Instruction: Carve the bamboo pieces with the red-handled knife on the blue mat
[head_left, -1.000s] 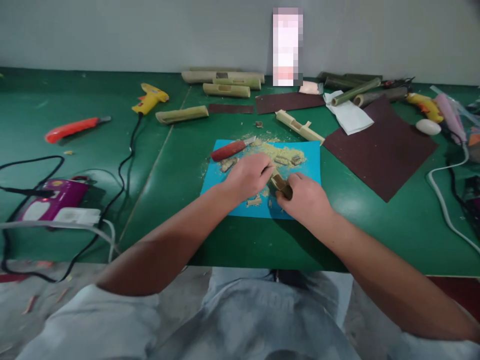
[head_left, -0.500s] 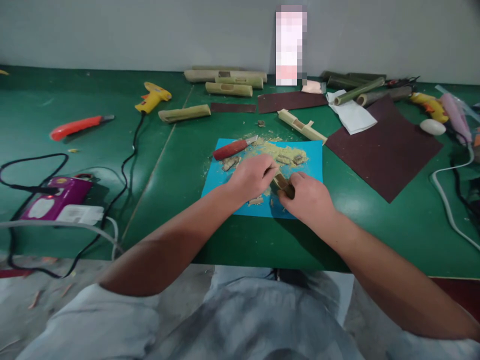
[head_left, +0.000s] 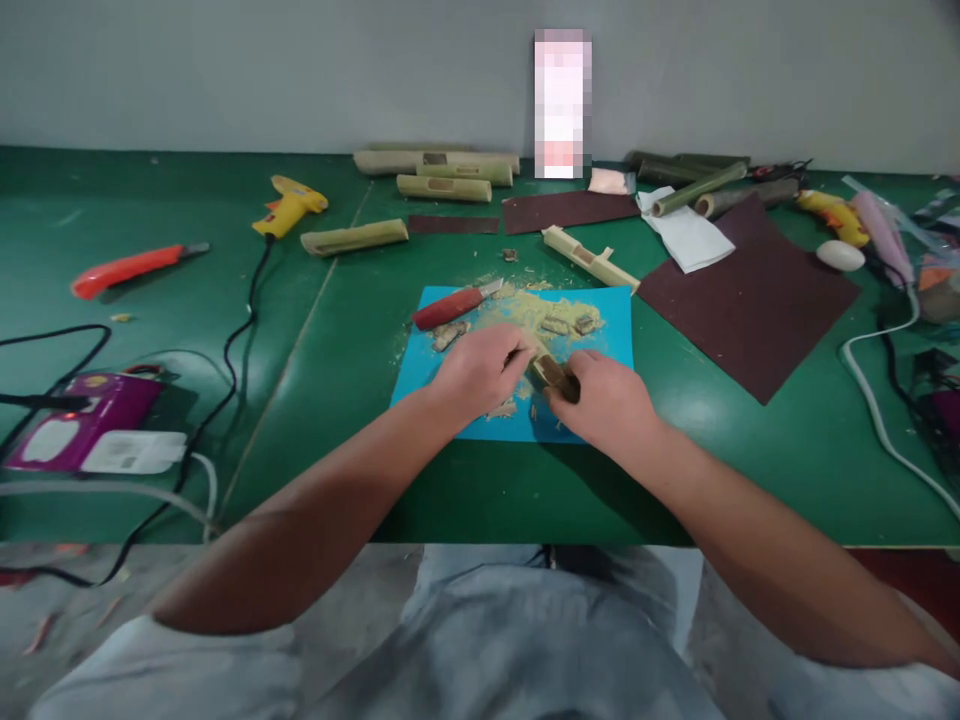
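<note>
A short bamboo tube [head_left: 549,371] with a rectangular opening cut in its side lies slantwise between my hands, over a blue sheet [head_left: 469,430]. My right hand [head_left: 606,395] is closed around its near end. At its far end, my left hand [head_left: 484,368] is closed in a pinch; whether a small piece is also between those fingertips is hidden. Beyond my hands, pale shavings [head_left: 559,310] and a few bark-like scraps [head_left: 450,334] are strewn on the sheet. A red-handled knife [head_left: 454,305] rests at the sheet's upper left, blade pointing right.
The green table [head_left: 352,340] carries a yellow glue gun [head_left: 291,207], an orange cutter [head_left: 131,270] and a purple power box [head_left: 90,420] with cables at left. Cut bamboo tubes [head_left: 444,188] lie behind. Brown sandpaper-like sheets [head_left: 750,310] and a white egg-shaped object [head_left: 840,256] are right.
The whole view has shifted slightly, so the table appears a little lower and further left. Both hands keep their hold around the bamboo tube, with little visible movement relative to the sheet.
</note>
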